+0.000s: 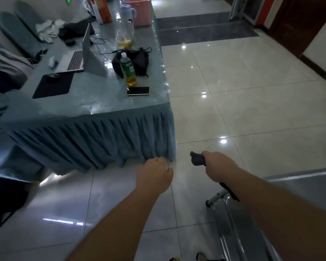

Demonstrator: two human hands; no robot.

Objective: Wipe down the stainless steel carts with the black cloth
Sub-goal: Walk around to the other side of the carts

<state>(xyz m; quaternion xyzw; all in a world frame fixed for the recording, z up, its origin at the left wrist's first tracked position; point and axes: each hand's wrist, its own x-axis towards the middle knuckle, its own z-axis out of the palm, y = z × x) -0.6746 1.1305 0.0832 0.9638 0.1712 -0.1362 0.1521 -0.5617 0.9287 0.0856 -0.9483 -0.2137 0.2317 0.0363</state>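
Note:
A stainless steel cart (299, 187) fills the lower right corner, its flat top and rounded front rail shining. My right hand (219, 166) grips the black cloth (197, 159) above the floor, just left of the cart; a dark strip of the cloth hangs under my wrist. My left hand (154, 174) is curled into a loose fist and holds nothing, hovering by the lower corner of the table skirt.
A long table with a blue pleated skirt (94, 144) stands to the left, carrying a laptop (77, 57), a bottle (128, 70), a phone (138, 91), a black bag and a mouse pad. Glossy tiled floor (252, 91) stretches ahead. Covered chairs line the left wall.

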